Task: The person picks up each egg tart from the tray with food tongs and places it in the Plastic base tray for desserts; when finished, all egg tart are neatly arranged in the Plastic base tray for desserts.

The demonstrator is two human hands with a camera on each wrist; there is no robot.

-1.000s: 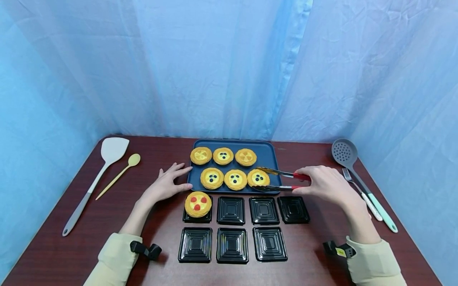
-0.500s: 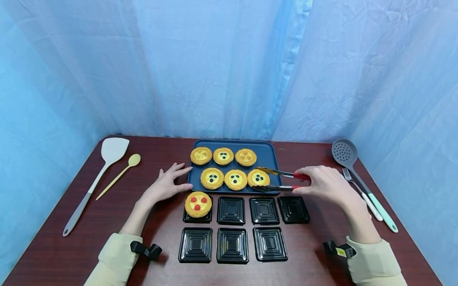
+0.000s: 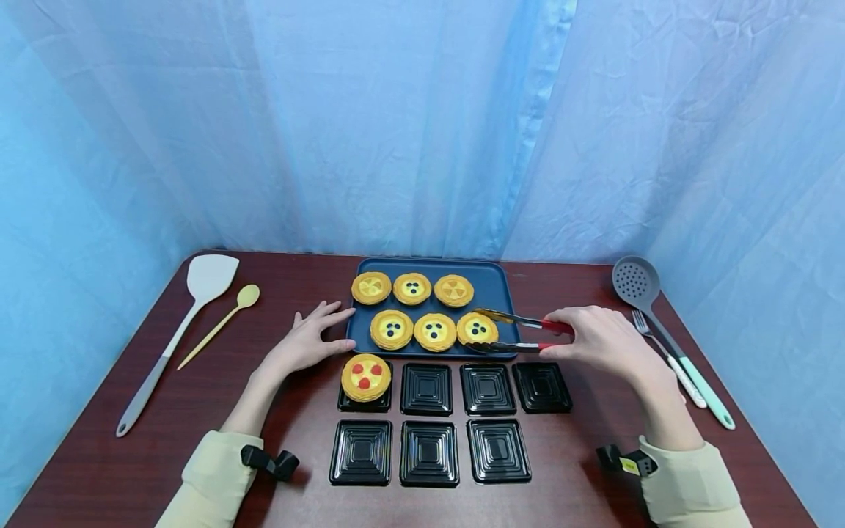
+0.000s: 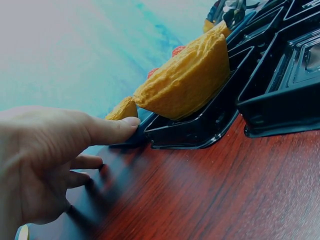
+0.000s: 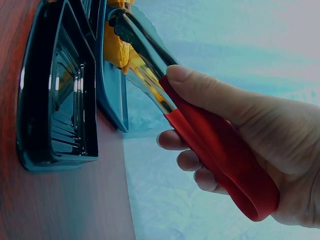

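Where pale blue curtains enclose a dark red counter (image 3: pixel 132 469), right hand (image 3: pixel 597 341) pinching red-handled metal tongs (image 3: pixel 511 334) around a yellow tart (image 3: pixel 477 328), left hand (image 3: pixel 304 343) spread against blue tray (image 3: pixel 491 282)

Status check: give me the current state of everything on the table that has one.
Red-handled metal tongs: open around front-right tart, gripped by right hand
Left hand: touching dark blue baking tray
Tray: six tarts
Black plastic square cups: one holds red-dotted tart, six empty
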